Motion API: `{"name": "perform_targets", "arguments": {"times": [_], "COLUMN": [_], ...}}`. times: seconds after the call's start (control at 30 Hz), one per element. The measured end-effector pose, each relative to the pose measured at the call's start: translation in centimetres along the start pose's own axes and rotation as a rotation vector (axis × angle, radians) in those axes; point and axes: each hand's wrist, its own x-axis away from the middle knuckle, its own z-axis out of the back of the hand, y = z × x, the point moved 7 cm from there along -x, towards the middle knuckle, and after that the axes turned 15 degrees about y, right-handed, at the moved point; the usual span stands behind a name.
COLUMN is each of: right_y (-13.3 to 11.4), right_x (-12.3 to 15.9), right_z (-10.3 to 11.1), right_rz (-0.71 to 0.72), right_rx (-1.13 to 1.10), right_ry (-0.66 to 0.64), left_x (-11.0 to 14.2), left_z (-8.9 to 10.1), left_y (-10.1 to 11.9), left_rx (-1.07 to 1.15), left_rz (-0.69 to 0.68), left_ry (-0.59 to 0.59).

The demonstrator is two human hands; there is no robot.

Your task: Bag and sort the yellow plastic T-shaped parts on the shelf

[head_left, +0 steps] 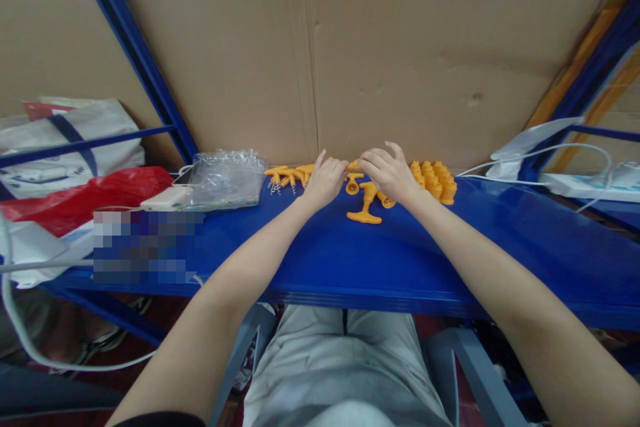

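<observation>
Orange plastic, the small piece (354, 165) pinched between the left hand (325, 180) and the right hand (387, 173) sits at the back of the blue surface (350, 260), both hands curled nearly closed on it, so its long axis and heading are mostly hidden; holding it well seems to call for fingertip grip and wrists resting low. Just in front of it a T-shaped orange handle (367, 203) lies flat, crossbar toward the person, stem pointing away, with stacked orange parts (434, 180) to its right and a clear bag (226, 179) to its left.
</observation>
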Motion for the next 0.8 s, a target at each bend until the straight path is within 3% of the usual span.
{"name": "perform_targets", "arguments": {"times": [0.37,0.63,0.8], "right_y": [-1.3,-1.0,-0.9], "right_x": [-0.4,-0.7,-0.2], "right_z": [-0.9,-0.3,-1.2], "right_rz": [-0.019,-0.023,-0.012], "right_rx": [0.096,0.155,0.119], "right_ry": [-0.156,-0.106,-0.19], "left_x": [0.1,-0.4,-0.2], "left_z": [0.0,-0.1,-0.1], "left_y": [0.7,1.5,1.5], "left_rx": [-0.025,-0.006,-0.013], "left_rz": [-0.049,0.043,0.034], "left_ry": [-0.026,-0.09,-0.092]}}
